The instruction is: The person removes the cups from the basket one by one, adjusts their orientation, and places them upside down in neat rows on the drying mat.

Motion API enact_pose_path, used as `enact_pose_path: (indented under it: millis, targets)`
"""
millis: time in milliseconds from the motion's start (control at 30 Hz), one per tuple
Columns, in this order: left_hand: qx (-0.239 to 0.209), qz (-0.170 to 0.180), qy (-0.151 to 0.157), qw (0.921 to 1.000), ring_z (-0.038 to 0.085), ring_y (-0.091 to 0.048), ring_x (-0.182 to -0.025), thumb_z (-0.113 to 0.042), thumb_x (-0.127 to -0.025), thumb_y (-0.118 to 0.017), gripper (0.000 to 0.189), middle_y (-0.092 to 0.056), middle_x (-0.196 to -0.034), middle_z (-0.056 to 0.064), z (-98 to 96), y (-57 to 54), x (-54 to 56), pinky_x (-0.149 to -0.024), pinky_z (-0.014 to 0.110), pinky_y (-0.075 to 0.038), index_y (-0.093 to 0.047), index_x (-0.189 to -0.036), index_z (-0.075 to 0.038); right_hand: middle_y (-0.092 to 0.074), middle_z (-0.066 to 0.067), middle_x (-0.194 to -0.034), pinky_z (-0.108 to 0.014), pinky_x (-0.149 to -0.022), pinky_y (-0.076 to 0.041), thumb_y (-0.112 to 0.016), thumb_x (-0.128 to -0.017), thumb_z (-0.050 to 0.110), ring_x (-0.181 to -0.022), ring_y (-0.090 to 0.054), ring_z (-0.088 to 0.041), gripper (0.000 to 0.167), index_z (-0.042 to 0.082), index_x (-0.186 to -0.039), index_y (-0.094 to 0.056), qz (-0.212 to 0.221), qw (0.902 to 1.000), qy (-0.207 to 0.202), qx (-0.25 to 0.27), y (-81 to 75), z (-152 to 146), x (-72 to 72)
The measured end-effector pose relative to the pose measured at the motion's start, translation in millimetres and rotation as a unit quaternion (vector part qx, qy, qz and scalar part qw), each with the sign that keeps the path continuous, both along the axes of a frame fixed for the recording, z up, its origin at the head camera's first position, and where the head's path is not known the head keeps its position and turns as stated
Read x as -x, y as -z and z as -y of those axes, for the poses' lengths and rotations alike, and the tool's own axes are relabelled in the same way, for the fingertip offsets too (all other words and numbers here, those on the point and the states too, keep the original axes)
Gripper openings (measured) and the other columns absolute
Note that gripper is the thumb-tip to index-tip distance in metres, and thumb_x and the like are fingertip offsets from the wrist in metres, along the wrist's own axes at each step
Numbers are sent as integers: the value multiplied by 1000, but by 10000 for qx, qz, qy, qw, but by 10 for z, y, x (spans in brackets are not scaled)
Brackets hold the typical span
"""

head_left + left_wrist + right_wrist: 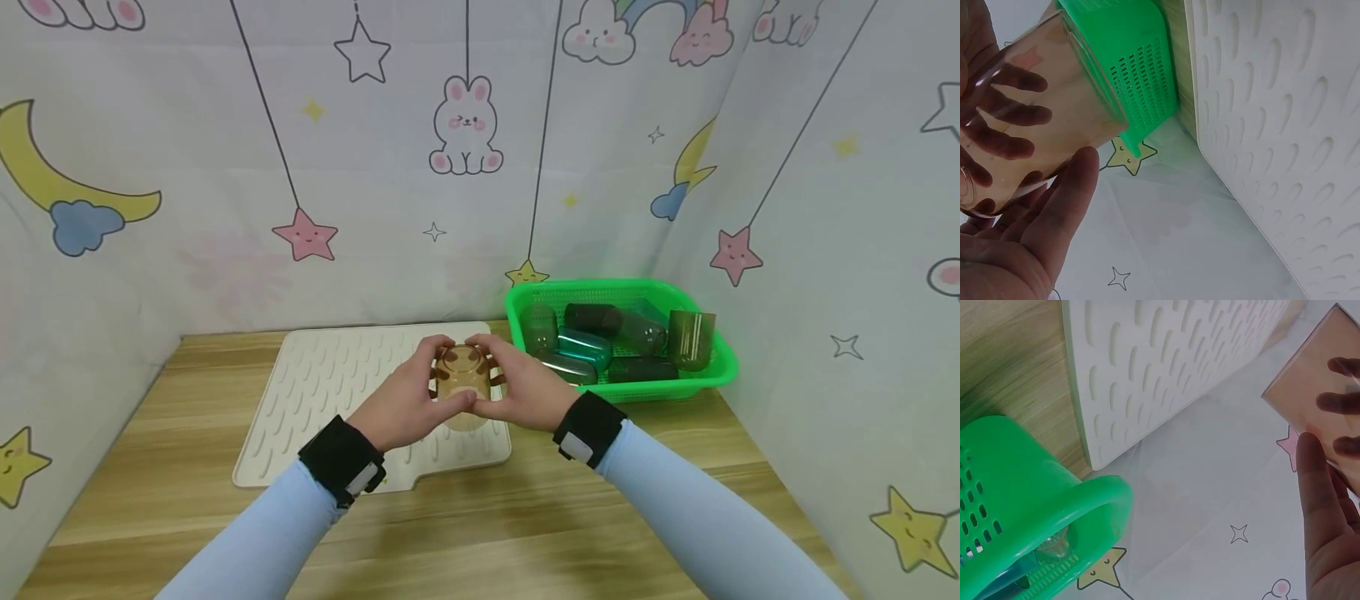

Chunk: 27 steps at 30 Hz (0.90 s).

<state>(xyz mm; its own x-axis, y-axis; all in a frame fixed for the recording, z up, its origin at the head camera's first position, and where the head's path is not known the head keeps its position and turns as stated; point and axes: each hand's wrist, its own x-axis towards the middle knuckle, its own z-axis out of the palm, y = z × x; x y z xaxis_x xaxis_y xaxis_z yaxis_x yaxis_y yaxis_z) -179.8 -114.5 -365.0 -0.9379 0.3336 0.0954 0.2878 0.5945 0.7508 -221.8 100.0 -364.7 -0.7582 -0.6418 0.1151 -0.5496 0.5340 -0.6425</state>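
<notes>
A clear amber tumbler is held up between both hands over the right part of a white ridged mat. My left hand grips its left side, with the thumb across the near face. From the other side, my right hand grips it too, the two thumbs meeting in front. Through the wall of the tumbler in the left wrist view, the fingers on the far side show dark. The right wrist view catches only part of the tumbler, at its right edge.
A green plastic basket stands at the back right, close to the mat. Several tinted tumblers lie in it, among them a teal one; an olive-brown one stands upright. Behind the wooden table hangs a printed white curtain.
</notes>
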Motion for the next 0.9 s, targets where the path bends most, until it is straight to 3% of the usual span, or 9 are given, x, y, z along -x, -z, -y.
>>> enact_pose_path:
  millis: [233, 500, 900]
  targets:
    - [-25, -10, -49, 10000, 29, -63, -118, -44, -94, -71, 72, -56, -134, 10, 27, -6, 10, -94, 42, -59, -31, -147, -15, -57, -2, -134, -34, -98, -58, -78, -90, 38, -118, -62, -19, 80, 16, -153, -34, -138, 9996, 112, -216, -12, 5, -2]
    - [64, -103, -229, 9997, 29, -62, -119, -43, -94, -70, 74, -55, -137, 11, 151, -13, 61, -98, 46, -57, -30, -149, -13, -57, -6, -138, -41, -100, -57, -74, -92, 42, -120, -63, -23, 80, 14, -155, -34, -425, 9986, 231, -200, -70, -27, 1]
    - [46, -86, -717, 9974, 37, -58, -125, -41, -96, -69, 76, -49, -146, 16, 462, 126, 256, -101, 50, -54, -28, -151, -9, -62, -5, -132, -43, -100, -56, -69, -97, 41, -116, -64, -23, 72, 14, -154, -36, -555, 9964, 565, -310, -73, -127, 16]
